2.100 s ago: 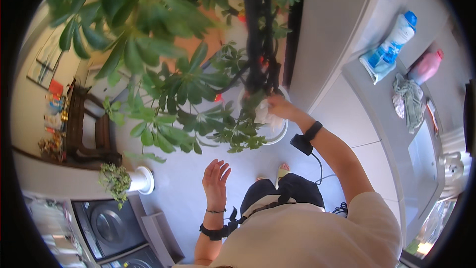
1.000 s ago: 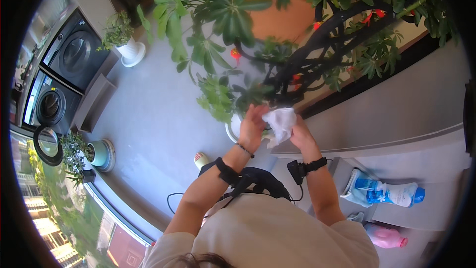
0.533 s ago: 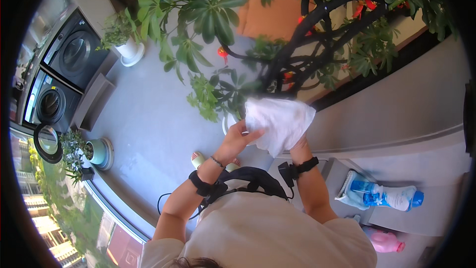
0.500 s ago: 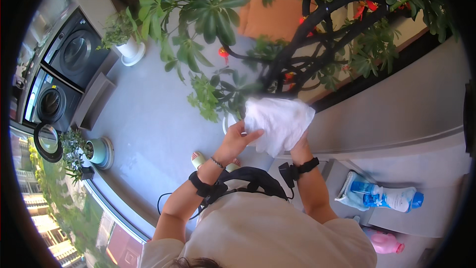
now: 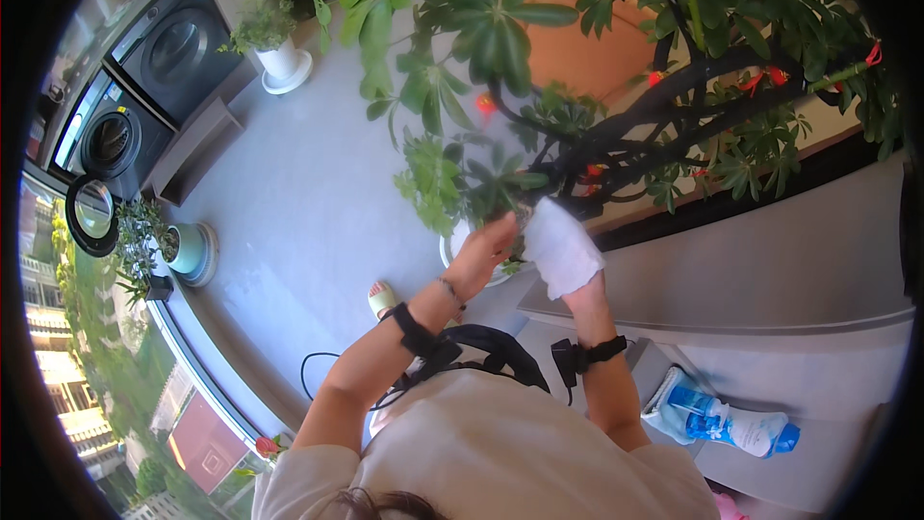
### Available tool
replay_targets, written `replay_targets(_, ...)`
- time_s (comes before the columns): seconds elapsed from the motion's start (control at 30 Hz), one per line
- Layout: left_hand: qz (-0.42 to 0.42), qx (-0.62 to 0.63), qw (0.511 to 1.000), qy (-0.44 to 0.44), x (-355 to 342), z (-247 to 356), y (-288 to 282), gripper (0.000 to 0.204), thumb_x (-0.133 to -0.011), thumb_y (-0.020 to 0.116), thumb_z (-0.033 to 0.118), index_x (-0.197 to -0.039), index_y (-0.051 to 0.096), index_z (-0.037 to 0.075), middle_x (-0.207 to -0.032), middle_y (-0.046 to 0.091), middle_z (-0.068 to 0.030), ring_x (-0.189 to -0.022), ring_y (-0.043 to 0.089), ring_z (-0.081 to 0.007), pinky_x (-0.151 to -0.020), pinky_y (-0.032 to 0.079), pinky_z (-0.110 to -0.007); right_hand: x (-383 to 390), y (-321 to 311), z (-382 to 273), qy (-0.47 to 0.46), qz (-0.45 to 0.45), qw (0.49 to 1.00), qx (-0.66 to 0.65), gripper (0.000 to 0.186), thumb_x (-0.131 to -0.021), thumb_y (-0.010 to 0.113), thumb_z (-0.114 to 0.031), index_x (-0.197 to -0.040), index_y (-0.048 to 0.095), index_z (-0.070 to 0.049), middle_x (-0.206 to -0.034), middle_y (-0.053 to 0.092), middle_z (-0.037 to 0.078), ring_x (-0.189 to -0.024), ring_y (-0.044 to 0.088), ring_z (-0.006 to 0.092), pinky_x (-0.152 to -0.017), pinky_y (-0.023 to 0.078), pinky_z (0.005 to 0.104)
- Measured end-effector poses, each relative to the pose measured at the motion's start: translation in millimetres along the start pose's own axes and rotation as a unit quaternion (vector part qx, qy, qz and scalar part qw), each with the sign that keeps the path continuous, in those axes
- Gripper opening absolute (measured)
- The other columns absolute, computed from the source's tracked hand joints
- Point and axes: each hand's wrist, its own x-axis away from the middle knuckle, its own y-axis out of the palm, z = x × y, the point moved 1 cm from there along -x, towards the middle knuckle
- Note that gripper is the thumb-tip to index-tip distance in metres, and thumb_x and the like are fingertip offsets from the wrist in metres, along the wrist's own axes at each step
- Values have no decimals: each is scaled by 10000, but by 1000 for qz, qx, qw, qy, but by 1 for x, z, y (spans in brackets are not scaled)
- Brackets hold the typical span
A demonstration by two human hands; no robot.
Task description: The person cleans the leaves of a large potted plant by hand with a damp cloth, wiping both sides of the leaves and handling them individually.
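A white cloth (image 5: 560, 248) hangs over my right hand (image 5: 585, 291), covering most of its fingers; that hand holds it up beside the dark branches. My left hand (image 5: 484, 248) is just left of the cloth, apart from it, with its fingers pointing toward the plant's lower stems. Those fingers look parted, and no object shows in them. In front of both hands stands a large potted plant (image 5: 500, 24) with broad green leaves, thick dark branches and small red ornaments. Its white pot (image 5: 449, 248) is partly hidden behind my left hand.
On the right, a blue-and-white bottle (image 5: 736, 421) lies on a ledge by a light-blue cloth item (image 5: 667, 406). Two dark front-loading machines (image 5: 114, 140) stand at far left, the lower one's round door (image 5: 93, 215) swung open. Smaller potted plants (image 5: 281, 63) stand on the grey floor.
My left hand has let go of the cloth and moved toward the stems. The cloth, spread out before, now drapes narrowly over my right hand. The view has shifted, and I am closer to the plant.
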Motion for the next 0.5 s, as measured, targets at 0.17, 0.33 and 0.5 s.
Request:
replay_targets(0.17, -50, 425, 904, 9, -41, 8, 13, 274, -791, 620, 316, -964, 532, 122, -1042, 567, -19, -994, 496, -179, -901, 356, -308, -18, 21, -2, -60, 112, 981, 147, 384, -867, 487, -192, -1208, 428, -25, -1155, 503, 61, -1010, 502, 139, -871, 398, 271)
replay_targets(0.33, -41, 450, 892, 30, -52, 4, 2, 128, -807, 608, 245, -866, 586, 134, -885, 596, 28, -873, 530, -106, -830, 387, -299, -25, -3, 3, -96, 102, 971, 193, 395, -859, 513, -173, -1212, 422, -20, -1163, 501, 62, -1044, 496, 149, -897, 388, 276)
replay_targets(0.5, -17, 363, 931, -31, -42, -3, -17, 127, -810, 605, 232, -882, 587, 129, -834, 600, 35, -804, 531, -99, -772, 383, -280, -27, 3, -4, -56, 78, 966, 239, 349, -853, 522, -167, -1164, 469, -17, -1113, 522, 71, -998, 518, 145, -858, 408, 264)
